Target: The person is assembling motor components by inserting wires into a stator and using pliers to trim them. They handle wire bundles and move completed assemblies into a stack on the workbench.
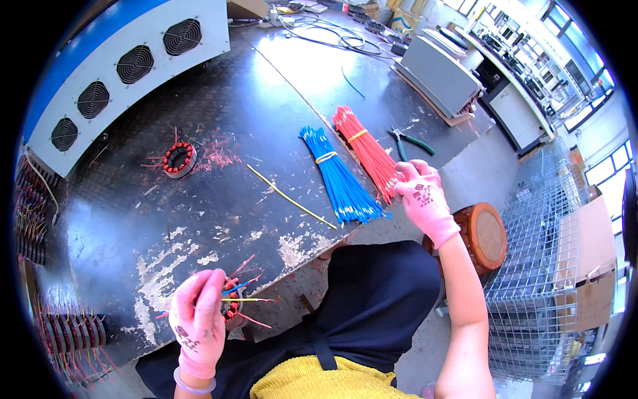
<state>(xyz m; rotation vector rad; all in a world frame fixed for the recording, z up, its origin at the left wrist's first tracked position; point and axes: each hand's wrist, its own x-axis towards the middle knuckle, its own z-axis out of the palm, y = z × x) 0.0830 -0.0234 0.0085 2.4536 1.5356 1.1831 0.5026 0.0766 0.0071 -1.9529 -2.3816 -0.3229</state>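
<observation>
My left hand [198, 319], in a pink glove, is closed at the near edge of the table. It grips a wound motor stator [234, 310], a ring with orange-red coils that the hand partly hides. Blue, yellow and red wire ends stick out of the stator. My pink-gloved right hand [422, 196] pinches the near end of a bundle of red wires [367, 149], tied with a yellow band. Whether it has one wire or several cannot be seen. Beside that bundle lies a bundle of blue wires [335, 179], also banded. A single yellow-green wire [290, 199] rests to their left.
A second stator [179, 160] sits among red wire scraps. Green-handled pliers [409, 142] lie beyond my right hand. Stator rows [72, 334] stand at far left, near a white-and-blue cabinet [136, 66] with fans. A wooden drum-shaped stool [480, 238] and wire cages [531, 292] are at right.
</observation>
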